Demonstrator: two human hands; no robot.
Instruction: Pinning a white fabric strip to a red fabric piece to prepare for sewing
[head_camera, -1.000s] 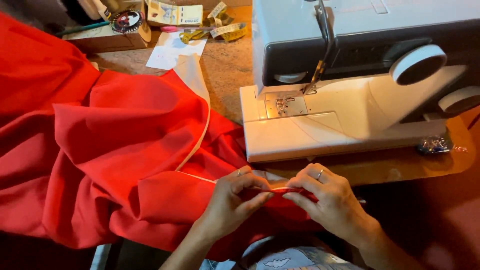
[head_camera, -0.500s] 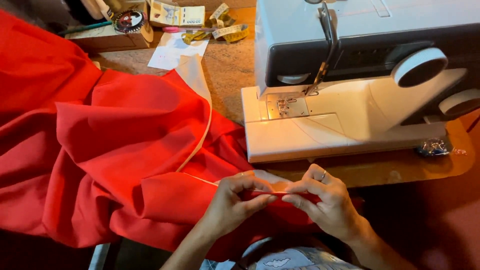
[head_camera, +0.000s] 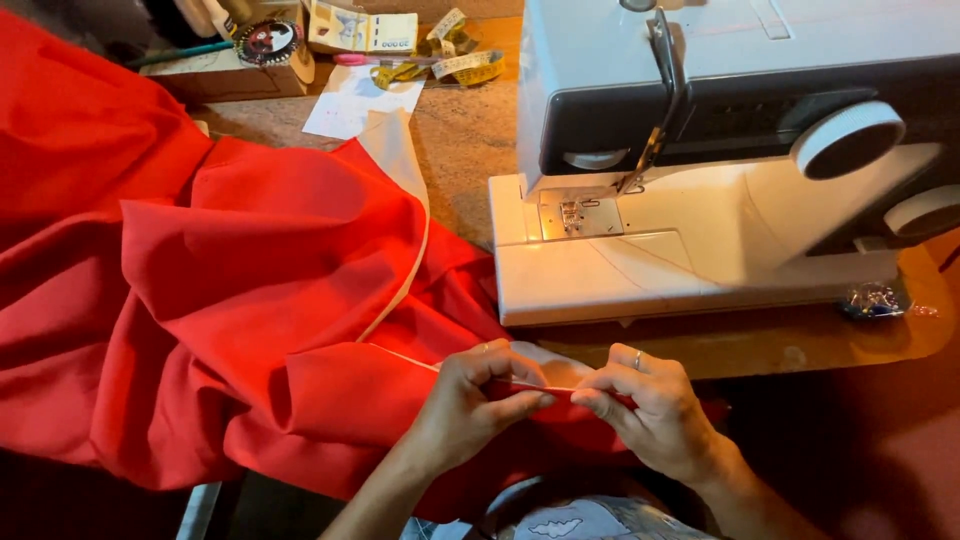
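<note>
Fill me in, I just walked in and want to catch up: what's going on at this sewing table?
A person is pinching the folded edge of a large red cloth between both hands, left hand and right hand, just in front of a white sewing machine. The cloth is not under the needle; it lies bunched to the left on the brown table. A yellow measuring tape lies at the back.

Both hands (head_camera: 560, 400) pinching red fabric (head_camera: 250, 300)

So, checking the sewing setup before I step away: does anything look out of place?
Nothing stands out. Both hands, left and right, pinch the red cloth edge in front of the sewing machine.
</note>
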